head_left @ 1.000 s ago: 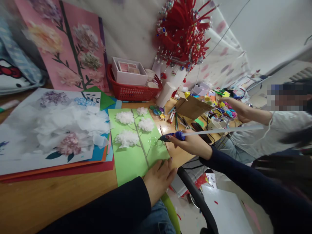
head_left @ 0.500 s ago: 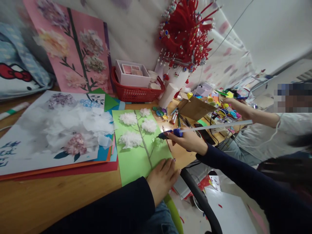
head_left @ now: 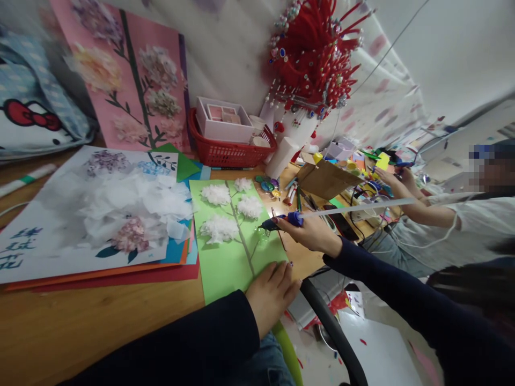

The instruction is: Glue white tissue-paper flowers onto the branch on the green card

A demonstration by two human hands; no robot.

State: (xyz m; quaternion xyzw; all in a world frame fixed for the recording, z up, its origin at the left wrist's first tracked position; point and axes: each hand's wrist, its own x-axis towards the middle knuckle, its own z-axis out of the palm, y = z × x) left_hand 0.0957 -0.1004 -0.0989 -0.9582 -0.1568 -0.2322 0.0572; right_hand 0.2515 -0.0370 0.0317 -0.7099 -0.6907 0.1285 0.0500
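My right hand is closed around a blue hot glue gun, with a long pale glue stick sticking out of its back end. The nozzle points down at a shiny patch of clear glue on the light green paper. My left hand lies flat on the near edge of that sheet, fingers stretched out. Several white tissue-paper flowers sit along a drawn stem on the paper.
At left, white tissue pieces lie on stacked sheets. Behind stand a red basket, a pink flower picture and red beaded stems. Another person's hands work among clutter at right. A black armrest is beside me.
The view has shifted slightly, so things sit a little further right. The glue gun's tip stays over the glue patch, and my left hand stays on the paper. The other person's hands have moved.
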